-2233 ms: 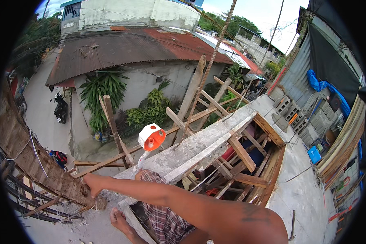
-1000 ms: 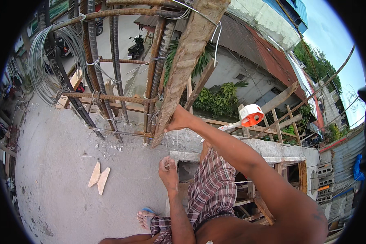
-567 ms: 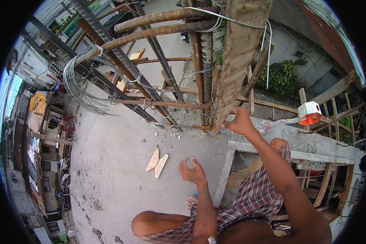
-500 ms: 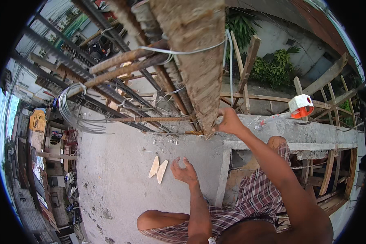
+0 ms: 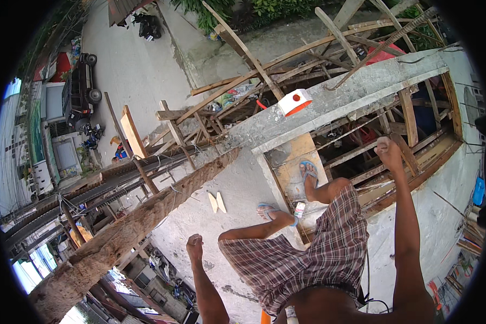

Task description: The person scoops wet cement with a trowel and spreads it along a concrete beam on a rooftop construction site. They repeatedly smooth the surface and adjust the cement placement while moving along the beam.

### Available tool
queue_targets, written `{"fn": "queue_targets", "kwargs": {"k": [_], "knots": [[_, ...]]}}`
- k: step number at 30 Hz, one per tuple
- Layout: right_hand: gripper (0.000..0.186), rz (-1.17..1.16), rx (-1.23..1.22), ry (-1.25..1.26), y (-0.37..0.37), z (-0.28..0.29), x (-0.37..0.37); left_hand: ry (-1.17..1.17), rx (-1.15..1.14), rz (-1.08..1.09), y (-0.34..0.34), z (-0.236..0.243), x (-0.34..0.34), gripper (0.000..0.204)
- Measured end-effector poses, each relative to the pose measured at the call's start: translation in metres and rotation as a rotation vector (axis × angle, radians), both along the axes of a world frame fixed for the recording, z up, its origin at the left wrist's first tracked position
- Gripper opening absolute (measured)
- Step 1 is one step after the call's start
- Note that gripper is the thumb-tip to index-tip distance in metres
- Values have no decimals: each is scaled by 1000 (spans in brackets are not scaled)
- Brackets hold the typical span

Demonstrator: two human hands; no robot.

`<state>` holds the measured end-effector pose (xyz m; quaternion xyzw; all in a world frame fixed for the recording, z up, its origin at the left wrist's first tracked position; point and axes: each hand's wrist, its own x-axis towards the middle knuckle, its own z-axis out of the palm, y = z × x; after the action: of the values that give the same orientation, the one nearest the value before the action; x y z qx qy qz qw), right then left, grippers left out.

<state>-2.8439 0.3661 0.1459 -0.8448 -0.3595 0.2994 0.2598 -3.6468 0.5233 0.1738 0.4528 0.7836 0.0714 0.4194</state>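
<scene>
Rough brown timber (image 5: 129,232), crusted and stained, slanted from the dark lower-left rim — where its end was hard to make out — toward the concrete slab (image 5: 243,186). Apart from it hung the left hand (image 5: 195,247), fingers loosely curled; the right hand (image 5: 389,152), folded inward, was above the framed opening (image 5: 452,102). Whether either pinched anything, I couldn't tell. Beyond, the timber partly hid dark steel bars (image 5: 92,195).

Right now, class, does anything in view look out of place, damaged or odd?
Yes: the long wooden board on the left looks worn, its surface rough and ragged. Two pale wood pieces lie loose on the concrete floor, perhaps stray offcuts.
</scene>
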Motion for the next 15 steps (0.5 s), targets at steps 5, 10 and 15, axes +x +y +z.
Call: {"fn": "queue_targets", "kwargs": {"k": [5, 10, 15], "knots": [[21, -632, -608, -2, -265, 74, 29, -33, -473, -147, -58, 91, 65, 41], [16, -706, -787, 270, -347, 120, -56, -83, -428, -207, -37, 119, 99, 36], [18, -659, -506, 530, -271, 134, -140, -50, -198, -272, -12, 134, 118, 33]]}}
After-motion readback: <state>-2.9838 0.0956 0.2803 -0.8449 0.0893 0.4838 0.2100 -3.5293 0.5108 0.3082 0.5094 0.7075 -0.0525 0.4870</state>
